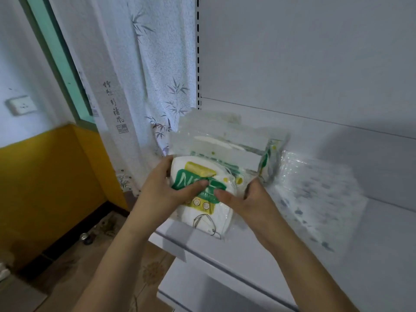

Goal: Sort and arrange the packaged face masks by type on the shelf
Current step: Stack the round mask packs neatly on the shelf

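My left hand & right hand both clamp a green-label mask pack over the shelf. Prob. light, soft, slippery film; grip by edges.

Blurred mask packets on shelf

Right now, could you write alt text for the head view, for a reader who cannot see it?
Two bare hands, left hand and right hand, hold a green-labelled mask pack over a white shelf. More green-labelled packs lie behind it, and clear packs with grey print lie to the right. A bamboo-print curtain hangs at the left.
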The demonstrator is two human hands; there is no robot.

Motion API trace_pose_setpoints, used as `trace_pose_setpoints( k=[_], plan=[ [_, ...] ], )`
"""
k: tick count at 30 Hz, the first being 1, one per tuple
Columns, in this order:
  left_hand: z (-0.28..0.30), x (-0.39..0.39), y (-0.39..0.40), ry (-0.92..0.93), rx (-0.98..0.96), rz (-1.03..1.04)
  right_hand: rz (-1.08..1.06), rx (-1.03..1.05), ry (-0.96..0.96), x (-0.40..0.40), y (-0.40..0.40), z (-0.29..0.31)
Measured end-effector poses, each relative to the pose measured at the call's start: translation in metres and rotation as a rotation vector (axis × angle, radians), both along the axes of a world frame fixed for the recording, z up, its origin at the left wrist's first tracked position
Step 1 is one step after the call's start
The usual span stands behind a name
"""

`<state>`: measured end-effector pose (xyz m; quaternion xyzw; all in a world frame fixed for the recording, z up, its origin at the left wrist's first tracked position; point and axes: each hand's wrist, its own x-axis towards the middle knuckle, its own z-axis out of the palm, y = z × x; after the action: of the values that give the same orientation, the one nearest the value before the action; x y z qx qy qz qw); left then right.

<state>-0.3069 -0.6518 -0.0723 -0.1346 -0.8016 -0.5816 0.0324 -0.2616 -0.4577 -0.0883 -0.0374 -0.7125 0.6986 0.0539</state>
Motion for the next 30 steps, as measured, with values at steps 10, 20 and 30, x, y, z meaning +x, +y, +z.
trace_pose_setpoints(
  k=[10,20,30],
  plan=[
    [-0.066,-0.059,0.005,-0.108,-0.382,0.260,-0.391,0.708,-0.009,-0.058,0.066,0.001],
    [-0.074,-0.069,0.012,-0.057,-0.384,0.234,-0.195,1.198,-0.252,-0.060,0.086,-0.008],
    [-0.062,-0.007,0.093,0.777,-0.358,-0.110,-0.501,1.209,-0.355,0.042,0.146,-0.011]
  ],
)
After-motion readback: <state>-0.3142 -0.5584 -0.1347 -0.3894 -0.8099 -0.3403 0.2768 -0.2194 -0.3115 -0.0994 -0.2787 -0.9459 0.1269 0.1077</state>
